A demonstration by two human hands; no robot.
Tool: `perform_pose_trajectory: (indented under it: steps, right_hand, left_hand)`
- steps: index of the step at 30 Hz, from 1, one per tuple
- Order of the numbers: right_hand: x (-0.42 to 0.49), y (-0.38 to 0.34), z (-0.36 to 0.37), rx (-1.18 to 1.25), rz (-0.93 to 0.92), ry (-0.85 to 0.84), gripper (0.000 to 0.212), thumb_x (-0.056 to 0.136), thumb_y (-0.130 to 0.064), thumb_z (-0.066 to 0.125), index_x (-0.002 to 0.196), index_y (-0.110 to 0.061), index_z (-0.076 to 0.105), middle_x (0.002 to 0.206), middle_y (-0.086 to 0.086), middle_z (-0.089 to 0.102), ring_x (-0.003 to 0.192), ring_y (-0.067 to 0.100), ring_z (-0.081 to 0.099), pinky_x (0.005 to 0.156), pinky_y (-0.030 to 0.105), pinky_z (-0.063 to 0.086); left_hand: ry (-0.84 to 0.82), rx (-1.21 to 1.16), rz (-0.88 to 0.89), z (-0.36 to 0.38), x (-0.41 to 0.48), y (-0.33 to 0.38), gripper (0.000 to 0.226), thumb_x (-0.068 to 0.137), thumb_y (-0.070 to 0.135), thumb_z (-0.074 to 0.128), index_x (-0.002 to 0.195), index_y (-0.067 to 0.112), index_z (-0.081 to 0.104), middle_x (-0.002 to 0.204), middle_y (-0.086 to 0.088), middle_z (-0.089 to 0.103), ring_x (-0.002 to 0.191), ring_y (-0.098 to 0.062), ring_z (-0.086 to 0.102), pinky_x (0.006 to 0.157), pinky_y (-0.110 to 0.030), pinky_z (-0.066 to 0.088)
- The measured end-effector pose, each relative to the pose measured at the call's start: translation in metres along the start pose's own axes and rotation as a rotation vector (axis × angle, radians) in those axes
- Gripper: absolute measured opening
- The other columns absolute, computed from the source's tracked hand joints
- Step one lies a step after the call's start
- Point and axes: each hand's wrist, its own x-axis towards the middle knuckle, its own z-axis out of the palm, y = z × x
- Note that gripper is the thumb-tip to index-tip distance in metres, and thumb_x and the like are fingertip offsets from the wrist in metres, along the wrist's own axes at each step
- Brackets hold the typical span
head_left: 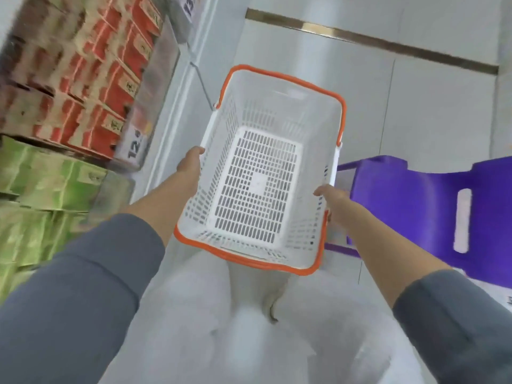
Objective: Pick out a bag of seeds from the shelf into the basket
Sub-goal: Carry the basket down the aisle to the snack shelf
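Here the hands [191,163] [333,198] grip the basket [291,115], fingers hidden; shelf packs [91,65] blurred.

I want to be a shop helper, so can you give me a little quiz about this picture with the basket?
1. True or false: the basket has nothing in it.
2. How many hands hold it? A: none. B: one. C: two.
3. Fill in: the plastic stool on the person's right side is coloured ____.

Key
1. True.
2. C: the left hand and the right hand grip its two long sides.
3. Purple.
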Motion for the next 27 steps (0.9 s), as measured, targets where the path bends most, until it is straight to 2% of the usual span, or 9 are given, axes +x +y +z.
perform_pose_trajectory:
  steps: [3, 7, 9, 12, 14, 15, 18, 22, 27]
  right_hand:
    - [0.077, 0.012, 0.035, 0.041, 0.055, -0.033, 0.067, 0.065, -0.029, 0.066, 0.126, -0.006, 0.050, 0.125, 0.014, 0.057, 0.107, 0.034, 0.060, 0.081, 0.039, 0.048]
    - [0.104, 0.027, 0.073, 0.082, 0.095, -0.071, 0.066, 0.080, -0.018, 0.063, 0.140, -0.008, 0.036, 0.128, 0.011, 0.044, 0.111, 0.032, 0.050, 0.075, 0.035, 0.045]
    - [0.100, 0.033, 0.081, 0.045, 0.085, -0.101, 0.068, 0.090, -0.011, 0.058, 0.150, -0.010, 0.026, 0.131, 0.010, 0.040, 0.111, 0.028, 0.043, 0.076, 0.035, 0.044]
    - [0.066, 0.029, 0.080, -0.041, 0.003, -0.129, 0.074, 0.094, -0.008, 0.055, 0.156, -0.015, 0.017, 0.153, 0.009, 0.036, 0.120, 0.028, 0.051, 0.096, 0.038, 0.042]
    - [0.023, 0.012, 0.075, -0.120, -0.138, -0.066, 0.067, 0.094, -0.006, 0.053, 0.154, -0.015, 0.026, 0.147, 0.008, 0.043, 0.089, 0.015, 0.057, 0.083, 0.031, 0.044]
    - [-0.004, -0.002, 0.070, -0.160, -0.208, -0.044, 0.061, 0.095, -0.005, 0.051, 0.152, -0.014, 0.030, 0.145, 0.010, 0.046, 0.082, 0.012, 0.055, 0.079, 0.029, 0.043]
    - [-0.086, -0.048, 0.051, -0.298, -0.400, 0.007, 0.047, 0.096, -0.001, 0.042, 0.142, -0.013, 0.046, 0.123, 0.009, 0.059, 0.091, 0.019, 0.057, 0.074, 0.030, 0.047]
    - [-0.172, -0.116, 0.025, -0.463, -0.569, 0.001, 0.037, 0.094, -0.004, 0.041, 0.126, -0.012, 0.057, 0.093, 0.004, 0.064, 0.071, 0.018, 0.056, 0.064, 0.026, 0.041]
    - [-0.210, -0.170, 0.027, -0.606, -0.600, -0.121, 0.031, 0.093, -0.005, 0.046, 0.120, -0.007, 0.061, 0.106, 0.010, 0.065, 0.076, 0.022, 0.061, 0.059, 0.021, 0.044]
  left_hand:
    - [-0.015, 0.043, -0.033, 0.017, 0.064, -0.013, 0.111, 0.037, 0.068, 0.058, 0.137, 0.018, 0.053, 0.131, -0.012, 0.061, 0.116, -0.038, 0.058, 0.102, -0.057, 0.043]
    - [-0.015, 0.157, -0.099, 0.018, 0.143, -0.045, 0.107, 0.044, 0.074, 0.059, 0.139, 0.026, 0.052, 0.137, -0.008, 0.056, 0.121, -0.039, 0.054, 0.103, -0.059, 0.040]
    - [0.006, 0.187, -0.132, 0.020, 0.125, -0.047, 0.104, 0.051, 0.072, 0.063, 0.142, 0.025, 0.049, 0.142, -0.008, 0.052, 0.125, -0.037, 0.051, 0.105, -0.057, 0.038]
    - [0.113, 0.338, -0.088, 0.028, 0.047, -0.027, 0.091, 0.080, 0.054, 0.058, 0.154, 0.014, 0.026, 0.147, -0.015, 0.039, 0.127, -0.034, 0.047, 0.098, -0.044, 0.045]
    - [0.197, 0.433, -0.007, 0.030, -0.007, -0.010, 0.070, 0.089, 0.033, 0.057, 0.149, 0.003, 0.036, 0.138, -0.019, 0.051, 0.122, -0.034, 0.055, 0.085, -0.038, 0.053]
    - [0.187, 0.404, 0.020, 0.029, -0.032, 0.001, 0.055, 0.091, 0.024, 0.056, 0.138, -0.004, 0.050, 0.119, -0.020, 0.064, 0.109, -0.032, 0.064, 0.075, -0.033, 0.054]
    - [0.069, 0.255, -0.050, 0.018, -0.112, 0.041, 0.023, 0.091, 0.012, 0.057, 0.100, -0.007, 0.066, 0.059, -0.005, 0.069, 0.067, -0.020, 0.062, 0.061, -0.027, 0.050]
    - [0.047, 0.146, -0.037, -0.003, -0.201, 0.090, 0.012, 0.090, 0.010, 0.059, 0.083, 0.001, 0.064, 0.063, -0.007, 0.061, 0.049, -0.015, 0.048, 0.044, -0.020, 0.038]
    - [0.052, -0.049, -0.094, -0.025, -0.242, 0.114, 0.011, 0.085, 0.011, 0.059, 0.084, 0.001, 0.062, 0.065, -0.008, 0.061, 0.052, -0.018, 0.046, 0.049, -0.023, 0.032]
